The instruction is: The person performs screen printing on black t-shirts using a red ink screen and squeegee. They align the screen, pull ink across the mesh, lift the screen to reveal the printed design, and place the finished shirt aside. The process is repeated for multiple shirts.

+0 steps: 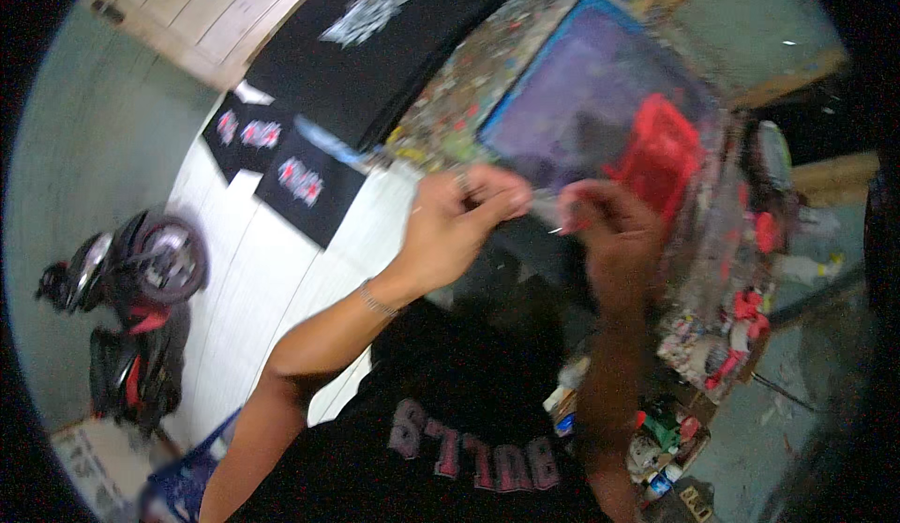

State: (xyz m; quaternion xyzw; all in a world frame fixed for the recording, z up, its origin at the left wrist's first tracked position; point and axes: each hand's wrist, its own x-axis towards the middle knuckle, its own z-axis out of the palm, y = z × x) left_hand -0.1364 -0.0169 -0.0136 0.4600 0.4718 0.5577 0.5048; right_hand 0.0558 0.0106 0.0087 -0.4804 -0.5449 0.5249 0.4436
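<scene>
Both of my hands are raised close together in front of my black shirt. My left hand (448,228) is closed, thumb pressed against the fingers; what it pinches, if anything, is too small to make out. A short gap separates it from my right hand (619,232), whose fingers are curled in and blurred. A tiny pale glint shows at the right fingertips, of a kind I cannot tell. Just beyond the hands lies a printing screen (562,92) with a purple mesh and blue edging. Bright red ink (656,153) covers its right part, partly behind my right hand.
Black fabric (342,78) with a white print lies far left of the screen. Smaller black printed pieces (309,181) rest on a white surface (220,242). A motorcycle (141,307) stands at the left. Paint-stained pots and bottles (666,439) crowd the lower right.
</scene>
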